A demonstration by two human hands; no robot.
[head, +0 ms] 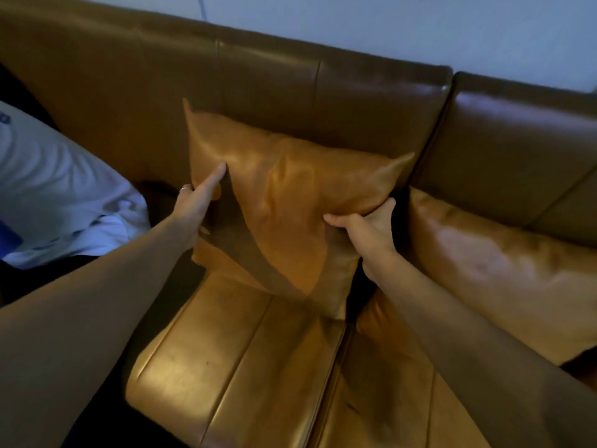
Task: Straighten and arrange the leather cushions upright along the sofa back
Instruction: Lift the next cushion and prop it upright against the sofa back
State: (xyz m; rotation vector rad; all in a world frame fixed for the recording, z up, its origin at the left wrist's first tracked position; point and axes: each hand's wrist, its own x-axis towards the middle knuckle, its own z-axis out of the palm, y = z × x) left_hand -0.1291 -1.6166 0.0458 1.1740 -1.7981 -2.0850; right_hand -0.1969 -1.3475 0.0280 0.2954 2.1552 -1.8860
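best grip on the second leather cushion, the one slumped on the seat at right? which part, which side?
Take the slumped cushion by its two side edges, coming from the front over the seat, probably best. It lies tilted back against the sofa back, broad face up, so the sides are free. The left hand and right hand hold the upright cushion the same way, at its side edges.

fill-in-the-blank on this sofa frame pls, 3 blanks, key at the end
1. Both hands hold the same leather ____, which stands against the sofa back.
2. The left hand wears a ____ on one finger.
3. The right hand grips the cushion at its ____ edge.
4. A second cushion lies to the right.

Missing words: cushion; ring; right
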